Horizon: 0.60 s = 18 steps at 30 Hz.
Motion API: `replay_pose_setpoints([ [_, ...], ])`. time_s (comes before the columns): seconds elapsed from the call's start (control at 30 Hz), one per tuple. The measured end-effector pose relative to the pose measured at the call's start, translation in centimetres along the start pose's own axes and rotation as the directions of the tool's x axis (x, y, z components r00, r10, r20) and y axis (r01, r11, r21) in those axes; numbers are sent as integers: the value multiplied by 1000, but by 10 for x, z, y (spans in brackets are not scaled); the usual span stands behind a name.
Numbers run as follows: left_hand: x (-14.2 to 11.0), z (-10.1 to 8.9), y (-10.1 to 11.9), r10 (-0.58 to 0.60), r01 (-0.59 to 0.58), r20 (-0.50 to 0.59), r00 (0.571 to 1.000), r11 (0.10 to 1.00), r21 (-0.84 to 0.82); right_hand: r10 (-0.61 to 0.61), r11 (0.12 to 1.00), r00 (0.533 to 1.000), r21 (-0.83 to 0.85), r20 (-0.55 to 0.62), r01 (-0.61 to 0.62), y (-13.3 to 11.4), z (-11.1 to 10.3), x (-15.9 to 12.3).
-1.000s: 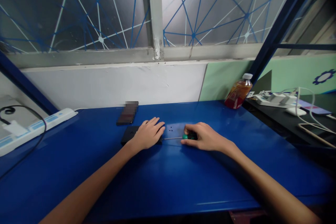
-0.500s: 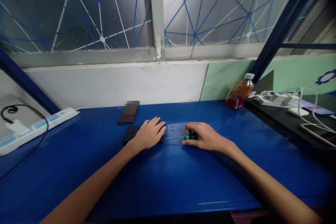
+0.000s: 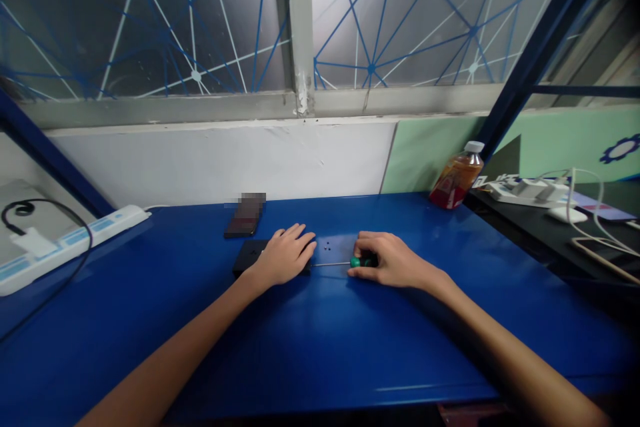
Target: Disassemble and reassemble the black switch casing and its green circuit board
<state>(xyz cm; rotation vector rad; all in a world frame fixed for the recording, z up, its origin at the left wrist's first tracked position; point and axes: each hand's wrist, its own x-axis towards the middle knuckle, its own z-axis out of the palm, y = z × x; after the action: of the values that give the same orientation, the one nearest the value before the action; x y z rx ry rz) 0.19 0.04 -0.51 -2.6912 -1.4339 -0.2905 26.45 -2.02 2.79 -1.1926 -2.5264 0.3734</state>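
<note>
A black box (image 3: 246, 256) lies on the blue table, partly hidden under my left hand (image 3: 287, 255). That hand rests across the box's top with its fingers stretched out and slightly spread. My right hand (image 3: 387, 260) is closed around the green and black handle of a screwdriver (image 3: 355, 262). The thin metal shaft runs level to the left and meets the right side of the box; its tip is hard to make out. Several tiny dark pieces, which look like screws (image 3: 327, 246), lie on the table just beyond the shaft.
A dark phone (image 3: 245, 217) lies behind the box. A bottle with a white cap (image 3: 456, 177) stands at the back right. On the left is a white power strip (image 3: 75, 247) with a black cable. Chargers and white cables (image 3: 545, 188) lie on the black surface at right.
The screwdriver's handle has turned a little in my right hand, whose fingers have shifted slightly. My left hand and the box stay in place.
</note>
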Motion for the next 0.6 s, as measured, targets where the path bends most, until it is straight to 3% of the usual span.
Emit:
replay_pose_setpoints([
  [0.6,0,-1,1,6,-7,7,1000,1000,17,3,998,1000,57,7,-3,-1,0,0],
])
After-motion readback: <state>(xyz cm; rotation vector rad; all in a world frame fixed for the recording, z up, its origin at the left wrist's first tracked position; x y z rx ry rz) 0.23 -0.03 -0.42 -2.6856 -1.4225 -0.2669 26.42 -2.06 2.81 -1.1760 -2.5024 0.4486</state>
